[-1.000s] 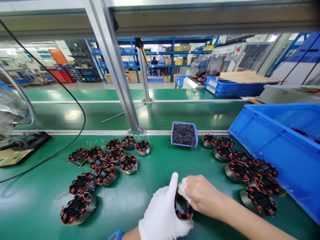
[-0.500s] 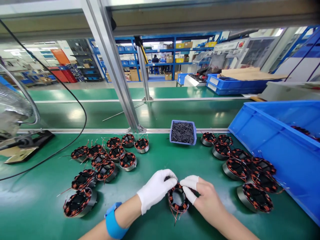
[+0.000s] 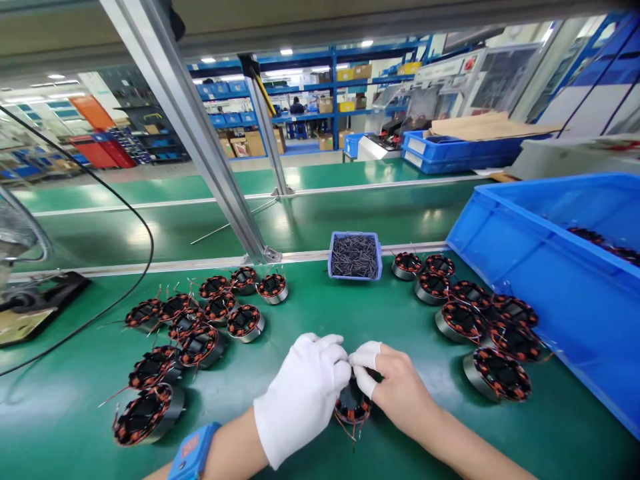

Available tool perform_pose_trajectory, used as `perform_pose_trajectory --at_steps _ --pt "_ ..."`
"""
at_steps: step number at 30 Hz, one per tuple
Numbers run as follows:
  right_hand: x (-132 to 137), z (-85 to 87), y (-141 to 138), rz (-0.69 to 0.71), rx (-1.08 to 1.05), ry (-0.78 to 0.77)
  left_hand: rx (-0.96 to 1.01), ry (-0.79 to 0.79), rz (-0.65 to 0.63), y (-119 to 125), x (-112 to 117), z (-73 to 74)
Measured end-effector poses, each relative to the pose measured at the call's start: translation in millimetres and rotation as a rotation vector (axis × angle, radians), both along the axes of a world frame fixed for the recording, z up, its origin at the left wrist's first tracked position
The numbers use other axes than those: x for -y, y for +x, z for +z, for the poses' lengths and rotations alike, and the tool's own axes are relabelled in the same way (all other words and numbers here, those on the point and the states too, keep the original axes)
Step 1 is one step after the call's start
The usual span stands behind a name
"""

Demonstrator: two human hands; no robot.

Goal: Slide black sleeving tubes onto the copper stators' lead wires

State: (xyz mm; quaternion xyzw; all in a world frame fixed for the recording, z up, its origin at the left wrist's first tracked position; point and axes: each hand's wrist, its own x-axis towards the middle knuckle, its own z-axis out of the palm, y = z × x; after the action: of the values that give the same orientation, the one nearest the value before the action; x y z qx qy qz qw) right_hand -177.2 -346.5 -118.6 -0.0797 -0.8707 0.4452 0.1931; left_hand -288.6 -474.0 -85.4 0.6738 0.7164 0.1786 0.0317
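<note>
— Counting the copper-wound stators?

— Counting eleven lying in the left group (image 3: 219, 307) on the green tabletop (image 3: 310, 313) and eight crowding together in the right group (image 3: 457, 320). Also counting one stator (image 3: 353, 408) sitting between both hands, mid-tabletop, close to the near edge.

— Spotting anything else?

— Seeing one small tray (image 3: 331, 257) brimming with dark pins, sitting at the back between the two groups. Also seeing one big blue crate (image 3: 550, 280) standing at the right, just beside the right group.

— Reading any writing?

— Making out only a reddish mark on the blue wristband (image 3: 193, 450), too small for reading.

— And the hands?

— Left hand (image 3: 303, 393), wearing a white glove, angling in from the lower left, knuckles up. Fingers (image 3: 336, 365) curling down and pinching shut on the stator's upper rim.

— Right hand (image 3: 397, 390), bare but for white cots on thumb and forefinger, angling in from the lower right. Pinching closed on the same rim, tips touching the glove's.

— Stator tilting, thin wire ends dangling beneath. Resting on the tabletop or hanging just above: hard telling.
</note>
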Motion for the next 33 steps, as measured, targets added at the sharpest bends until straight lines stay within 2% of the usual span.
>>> perform_pose_trajectory --at_steps 2,4,7,9,10,12,14,16,19,21,22,23,26,27,28,29,31,33 --pt "-1.0 -0.4 0.8 0.013 -0.006 -0.004 0.104 -0.025 0.010 -2.8 -0.4 0.8" --pt "-2.1 -1.6 1.3 0.019 -0.017 -0.018 0.411 -0.031 0.111 -5.1 -2.9 -3.8" --pt "-2.9 -3.1 0.9 0.027 -0.019 -0.023 1.007 -0.017 0.304 -5.3 -9.7 -17.9" --pt "-2.6 -2.8 0.4 0.032 -0.013 -0.015 1.267 -0.015 0.347 -4.0 -13.8 -26.5" --pt "-2.5 -2.1 0.3 0.032 -0.007 -0.008 1.326 -0.012 0.350 -4.1 -15.0 -29.0" --pt "-3.5 -0.1 0.8 0.034 0.007 0.006 1.344 -0.011 0.338 -8.1 -15.7 -28.4" --pt "-7.7 2.7 2.6 0.014 -0.006 0.000 1.327 -0.058 0.222 -18.2 -14.9 -20.1" --pt "-15.4 6.1 6.4 -0.081 -0.056 -0.047 1.262 -0.163 -0.018 -31.2 -14.7 -6.6" --pt "-27.6 12.9 18.5 -0.294 -0.119 -0.180 1.000 -0.371 -0.390 -39.1 -18.5 10.9" --pt "-30.2 18.6 32.2 -0.376 -0.122 -0.216 0.817 -0.431 -0.485 -29.9 -22.1 14.2" --pt "-29.0 21.6 40.3 -0.384 -0.110 -0.198 0.727 -0.412 -0.449 -21.8 -22.9 13.2" --pt "-26.2 24.3 48.6 -0.356 -0.075 -0.161 0.632 -0.359 -0.336 -12.8 -22.6 11.0" --pt "-13.2 27.2 66.4 -0.115 0.156 -0.029 0.372 -0.213 0.187 8.2 -15.8 2.0" --pt "-9.4 25.2 67.8 -0.050 0.245 -0.016 0.351 -0.210 0.304 10.8 -12.8 -0.8" --pt "-6.5 21.6 66.2 -0.022 0.322 -0.035 0.364 -0.222 0.363 11.0 -10.1 -3.5" --pt "-4.8 16.7 61.9 -0.032 0.382 -0.087 0.404 -0.237 0.365 9.4 -8.1 -6.1" --pt "-4.2 5.0 47.1 -0.095 0.460 -0.252 0.526 -0.224 0.296 4.4 -6.8 -12.1" --pt "-5.2 -5.0 29.0 -0.116 0.477 -0.424 0.696 -0.143 0.245 1.5 -8.2 -19.4"
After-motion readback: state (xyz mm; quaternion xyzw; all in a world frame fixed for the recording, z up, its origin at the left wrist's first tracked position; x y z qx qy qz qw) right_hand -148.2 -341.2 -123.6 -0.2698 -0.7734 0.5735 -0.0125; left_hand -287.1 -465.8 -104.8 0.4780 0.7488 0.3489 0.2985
